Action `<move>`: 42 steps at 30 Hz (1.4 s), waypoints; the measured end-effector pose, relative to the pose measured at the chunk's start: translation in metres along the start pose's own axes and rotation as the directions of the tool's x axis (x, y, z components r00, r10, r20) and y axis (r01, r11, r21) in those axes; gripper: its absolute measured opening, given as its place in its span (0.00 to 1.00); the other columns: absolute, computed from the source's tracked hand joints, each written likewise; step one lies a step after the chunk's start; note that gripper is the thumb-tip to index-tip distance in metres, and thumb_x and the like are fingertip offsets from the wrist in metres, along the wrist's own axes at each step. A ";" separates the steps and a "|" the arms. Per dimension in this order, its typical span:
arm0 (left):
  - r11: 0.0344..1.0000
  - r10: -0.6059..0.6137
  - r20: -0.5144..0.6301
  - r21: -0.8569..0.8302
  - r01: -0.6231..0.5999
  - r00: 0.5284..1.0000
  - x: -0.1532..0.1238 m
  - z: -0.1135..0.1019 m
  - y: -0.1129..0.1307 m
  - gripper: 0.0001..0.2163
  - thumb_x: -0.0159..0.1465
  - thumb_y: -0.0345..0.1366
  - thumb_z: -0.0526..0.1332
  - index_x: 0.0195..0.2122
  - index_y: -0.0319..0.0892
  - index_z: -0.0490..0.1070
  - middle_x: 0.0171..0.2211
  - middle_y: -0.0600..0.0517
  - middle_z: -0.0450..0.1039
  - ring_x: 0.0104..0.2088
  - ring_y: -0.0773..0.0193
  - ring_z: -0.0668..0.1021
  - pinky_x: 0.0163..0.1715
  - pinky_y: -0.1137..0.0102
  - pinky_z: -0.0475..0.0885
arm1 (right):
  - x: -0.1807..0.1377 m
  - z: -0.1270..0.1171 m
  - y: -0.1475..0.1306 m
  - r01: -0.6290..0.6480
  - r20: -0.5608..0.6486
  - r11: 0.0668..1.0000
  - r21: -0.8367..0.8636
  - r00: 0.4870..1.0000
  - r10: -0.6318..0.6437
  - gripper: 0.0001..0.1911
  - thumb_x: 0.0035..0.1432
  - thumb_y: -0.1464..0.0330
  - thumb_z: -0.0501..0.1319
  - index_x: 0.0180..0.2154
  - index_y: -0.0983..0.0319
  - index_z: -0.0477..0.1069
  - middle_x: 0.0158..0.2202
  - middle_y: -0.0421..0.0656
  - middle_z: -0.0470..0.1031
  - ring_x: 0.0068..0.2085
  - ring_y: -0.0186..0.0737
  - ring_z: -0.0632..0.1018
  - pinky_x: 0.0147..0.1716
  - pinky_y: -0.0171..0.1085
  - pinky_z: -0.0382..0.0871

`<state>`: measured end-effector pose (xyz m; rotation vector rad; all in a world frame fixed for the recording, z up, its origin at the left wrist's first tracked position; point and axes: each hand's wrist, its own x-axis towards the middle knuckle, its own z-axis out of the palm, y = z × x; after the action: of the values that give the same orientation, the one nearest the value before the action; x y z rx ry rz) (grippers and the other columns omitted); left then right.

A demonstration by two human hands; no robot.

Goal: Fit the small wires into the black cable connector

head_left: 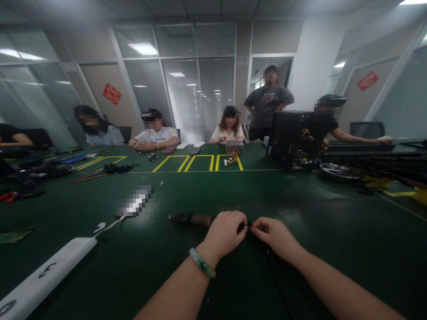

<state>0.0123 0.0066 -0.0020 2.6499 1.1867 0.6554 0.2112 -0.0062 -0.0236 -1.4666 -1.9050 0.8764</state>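
Observation:
A dark cylindrical tool (pixel 200 221), much like an electric screwdriver, lies lengthwise on the green table, its narrow black end pointing left. Over its right part curls my left hand (pixel 227 229), fingers closed round it. A tiny brass-coloured piece (pixel 246 227) shows between my two hands. My right hand (pixel 275 235) is pinched close beside that piece; what its fingertips hold is too small to make out. Below the right hand a thin dark cable (pixel 268 253) seems to run toward me. A green-and-white bangle (pixel 202 263) circles the left wrist.
To the left lie a white power strip (pixel 50 271) and a phone-like device (pixel 135 202) on a white cable. Black cables (pixel 116 169) lie farther off. A black computer case (pixel 290 140) stands at the right. Several people sit or stand across the green table (pixel 213 186).

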 end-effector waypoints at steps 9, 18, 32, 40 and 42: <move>1.000 0.004 0.016 0.016 -0.004 1.000 0.000 -0.001 0.000 0.04 0.63 0.37 0.61 0.38 0.45 0.69 0.39 0.53 0.72 0.42 0.60 0.73 0.44 0.65 0.65 | 0.001 0.001 0.002 0.011 -0.005 1.000 -0.026 1.000 -0.011 0.10 0.58 0.63 0.59 0.34 0.61 0.75 0.31 0.40 0.78 0.32 0.39 0.77 0.30 0.33 0.64; 0.998 0.003 0.059 0.060 -0.007 0.998 0.000 -0.009 0.004 0.06 0.62 0.34 0.60 0.41 0.46 0.68 0.41 0.53 0.72 0.43 0.61 0.73 0.46 0.65 0.65 | -0.001 0.001 0.001 0.041 -0.019 0.999 -0.001 0.999 -0.041 0.10 0.58 0.62 0.59 0.34 0.60 0.75 0.31 0.39 0.78 0.33 0.38 0.76 0.30 0.32 0.64; 0.985 -0.119 0.044 0.131 0.112 0.992 -0.004 -0.008 0.001 0.11 0.62 0.46 0.60 0.42 0.48 0.71 0.37 0.52 0.73 0.41 0.58 0.74 0.42 0.65 0.65 | -0.009 0.000 -0.004 0.038 -0.056 0.996 -0.081 0.998 -0.043 0.10 0.58 0.62 0.59 0.34 0.60 0.77 0.32 0.40 0.79 0.33 0.37 0.76 0.30 0.32 0.64; 0.978 -0.172 0.071 0.133 0.162 0.983 -0.015 -0.014 0.013 0.12 0.62 0.48 0.60 0.43 0.48 0.71 0.38 0.52 0.73 0.40 0.58 0.74 0.40 0.65 0.65 | -0.016 0.002 -0.007 0.044 -0.038 0.995 -0.092 0.998 -0.047 0.10 0.57 0.63 0.60 0.34 0.60 0.77 0.31 0.39 0.79 0.32 0.37 0.77 0.29 0.32 0.64; 0.973 -0.194 0.063 0.141 0.183 0.979 -0.018 -0.014 0.016 0.12 0.62 0.47 0.60 0.42 0.48 0.71 0.37 0.52 0.73 0.40 0.57 0.74 0.39 0.65 0.65 | -0.017 0.002 -0.007 0.046 -0.038 0.995 -0.094 0.998 -0.049 0.10 0.57 0.63 0.60 0.34 0.60 0.77 0.31 0.40 0.79 0.33 0.37 0.77 0.30 0.32 0.64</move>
<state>0.0062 -0.0177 0.0099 2.5965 1.4858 0.4529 0.2090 -0.0239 -0.0200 -1.4750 -1.9659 0.7403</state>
